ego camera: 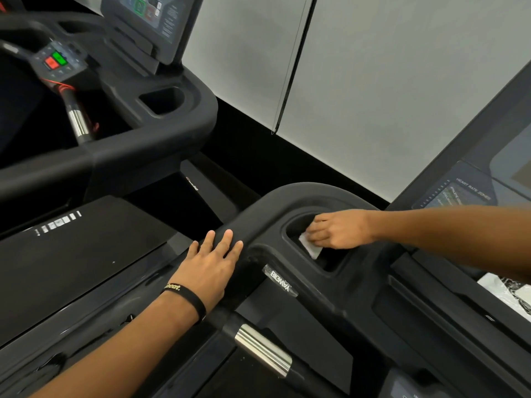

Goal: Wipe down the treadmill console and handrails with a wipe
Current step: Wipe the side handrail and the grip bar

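A black treadmill console (356, 285) fills the lower right, with a cup-holder recess (330, 259) in its left corner. My right hand (336, 229) reaches into that recess and presses a small white wipe (310, 248) against its edge, fingers curled over the wipe. My left hand (212, 259) lies flat with straight fingers on the black left handrail (250, 222), a black wristband on its wrist. A chrome grip sensor (263, 350) sits on the inner bar below.
A second treadmill stands at the left with its own console (143, 12), cup holder (162, 100) and red and green buttons (56, 60). Its belt deck (71, 254) lies between the machines. A grey wall (373, 81) is behind. A white packet (508, 294) lies at the right edge.
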{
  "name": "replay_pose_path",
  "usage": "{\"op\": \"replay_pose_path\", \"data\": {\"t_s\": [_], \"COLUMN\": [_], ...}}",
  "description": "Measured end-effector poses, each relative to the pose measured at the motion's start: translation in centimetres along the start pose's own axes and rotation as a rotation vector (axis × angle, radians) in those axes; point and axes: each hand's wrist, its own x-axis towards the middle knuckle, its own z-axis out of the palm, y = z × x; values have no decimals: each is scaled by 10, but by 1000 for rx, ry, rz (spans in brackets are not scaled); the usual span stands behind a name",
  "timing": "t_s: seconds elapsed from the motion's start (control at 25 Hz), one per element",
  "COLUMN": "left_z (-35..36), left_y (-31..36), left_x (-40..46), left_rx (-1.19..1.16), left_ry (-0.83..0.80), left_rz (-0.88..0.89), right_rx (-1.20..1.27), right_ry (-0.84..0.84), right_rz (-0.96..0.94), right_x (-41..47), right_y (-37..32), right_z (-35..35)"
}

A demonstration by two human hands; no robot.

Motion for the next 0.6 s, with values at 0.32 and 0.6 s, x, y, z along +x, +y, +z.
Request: {"op": "replay_pose_path", "data": {"t_s": [0.32,0.6], "left_z": [3,-1], "left_y": [-2,-4], "left_x": [-1,-2], "left_rx": [-3,-38], "left_ry": [0,-20], "left_rz": [-3,9], "right_rx": [-79,616], "right_ry": [-582,-928], "right_rz": [26,482], "right_x": [29,41], "right_y": [-13,-14], "right_z": [-8,-29]}}
